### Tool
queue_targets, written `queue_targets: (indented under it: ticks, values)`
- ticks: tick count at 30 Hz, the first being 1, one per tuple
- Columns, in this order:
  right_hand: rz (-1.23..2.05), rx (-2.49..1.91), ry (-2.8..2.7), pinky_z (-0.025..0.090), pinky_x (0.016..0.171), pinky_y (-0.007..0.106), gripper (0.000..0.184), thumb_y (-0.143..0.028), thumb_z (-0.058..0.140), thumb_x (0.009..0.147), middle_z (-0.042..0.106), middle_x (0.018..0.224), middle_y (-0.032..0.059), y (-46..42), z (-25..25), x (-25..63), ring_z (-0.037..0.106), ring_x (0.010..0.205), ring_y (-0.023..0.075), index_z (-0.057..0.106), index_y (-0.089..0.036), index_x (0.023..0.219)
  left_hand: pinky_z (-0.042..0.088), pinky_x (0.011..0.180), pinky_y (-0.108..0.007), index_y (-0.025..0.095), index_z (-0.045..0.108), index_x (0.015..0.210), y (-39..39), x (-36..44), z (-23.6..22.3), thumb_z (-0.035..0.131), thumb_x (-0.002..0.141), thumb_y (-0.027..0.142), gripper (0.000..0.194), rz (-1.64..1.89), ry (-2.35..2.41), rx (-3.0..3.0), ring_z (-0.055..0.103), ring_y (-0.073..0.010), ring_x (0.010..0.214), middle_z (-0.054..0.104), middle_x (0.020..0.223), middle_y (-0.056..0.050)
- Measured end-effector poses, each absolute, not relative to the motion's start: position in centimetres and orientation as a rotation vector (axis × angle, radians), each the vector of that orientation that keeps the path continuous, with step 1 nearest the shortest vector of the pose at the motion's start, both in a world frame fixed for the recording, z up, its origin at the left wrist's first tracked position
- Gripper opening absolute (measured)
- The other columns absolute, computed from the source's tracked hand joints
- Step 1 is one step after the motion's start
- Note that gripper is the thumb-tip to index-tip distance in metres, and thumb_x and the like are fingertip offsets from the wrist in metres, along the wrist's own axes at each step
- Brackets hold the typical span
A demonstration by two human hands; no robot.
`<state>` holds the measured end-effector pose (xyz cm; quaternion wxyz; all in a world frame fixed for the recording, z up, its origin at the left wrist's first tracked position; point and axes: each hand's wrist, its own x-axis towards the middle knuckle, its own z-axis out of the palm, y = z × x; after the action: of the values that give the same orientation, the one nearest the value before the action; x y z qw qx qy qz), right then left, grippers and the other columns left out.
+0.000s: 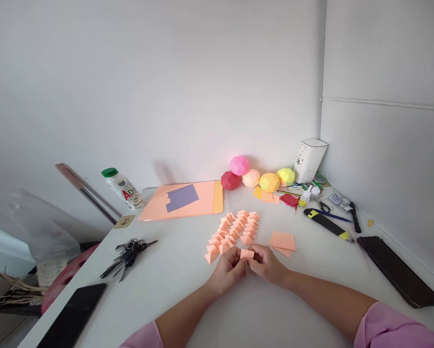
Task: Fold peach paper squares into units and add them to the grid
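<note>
Between my two hands, above the near middle of the table, is a small piece of peach paper (246, 253). My left hand (228, 268) pinches its left side, and my right hand (269, 263) grips its right side; both are closed. Just beyond my hands stand rows of folded peach paper pieces (232, 232), several in each row. Two flat peach paper squares (284, 240) lie to the right of my right hand, one partly over the other. The undersides of my fingers are hidden.
Faceted paper balls (251, 178) sit against the wall. Peach sheets (155, 203) with a purple piece (182, 197) lie back left, near a bottle (124, 189). Keys (130, 256) and a phone (74, 316) are left; a cutter (327, 224) and black case (398, 270) are right.
</note>
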<state>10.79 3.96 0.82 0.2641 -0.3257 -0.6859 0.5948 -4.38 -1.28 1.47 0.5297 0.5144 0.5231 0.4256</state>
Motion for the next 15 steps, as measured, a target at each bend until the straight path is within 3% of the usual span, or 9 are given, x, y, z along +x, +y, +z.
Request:
queue_targets:
  ticks: [15]
  values:
    - [1.527,-0.875,-1.873,0.023,0.046,0.021,0.012,-0.014,0.047,0.066,0.035,0.055,-0.0057,4.3,0.7,10.7,0.032,0.051,0.0085,0.037,-0.019,0.061,0.032,0.05,-0.023,0.018,0.045,0.073,-0.7,-4.7,0.4,0.055,0.08,0.042,0.027,1.014,1.171,1.246,0.047,-0.0105,0.049,0.052,0.053,0.003]
